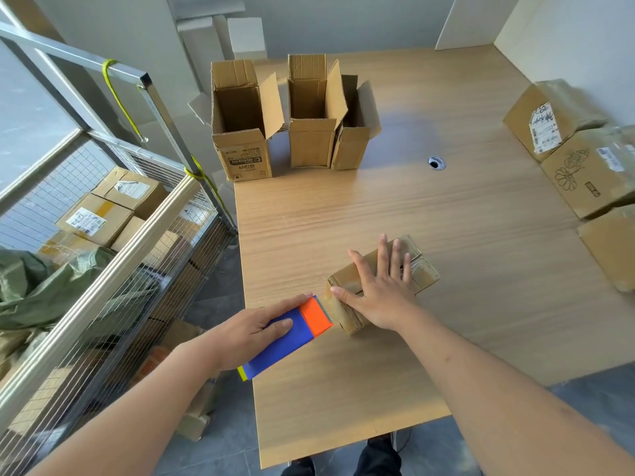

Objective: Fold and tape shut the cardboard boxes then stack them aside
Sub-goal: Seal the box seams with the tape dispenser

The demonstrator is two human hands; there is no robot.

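Right hand [379, 286] lies flat on the closed box [422, 269]; at its eight o'clock, left hand [254, 324] grips the tape dispenser [295, 334].

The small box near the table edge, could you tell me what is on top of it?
The right hand lies flat on the small box; the surface beneath it is hidden.

Head-height, downward, seemingly close overhead
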